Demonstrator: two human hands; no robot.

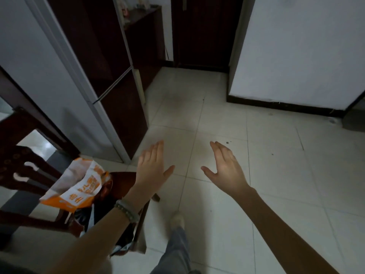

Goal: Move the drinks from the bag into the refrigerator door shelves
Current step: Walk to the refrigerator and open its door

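Observation:
An orange and white bag (79,186) lies crumpled on the seat of a dark wooden chair (21,171) at the lower left; no drinks show in it. Behind it stands the refrigerator (49,80), grey on its side with dark maroon doors (116,56) that are closed. My left hand (152,165) hovers flat and open over the floor, just right of the bag, with a bead bracelet on its wrist. My right hand (225,167) is held out beside it, open and holding nothing.
Pale tiled floor (256,155) stretches ahead. A dark wooden cabinet (146,36) stands behind the refrigerator, a dark door (203,30) at the far end, and a white wall (296,46) with dark skirting on the right. My leg and shoe (177,220) are below.

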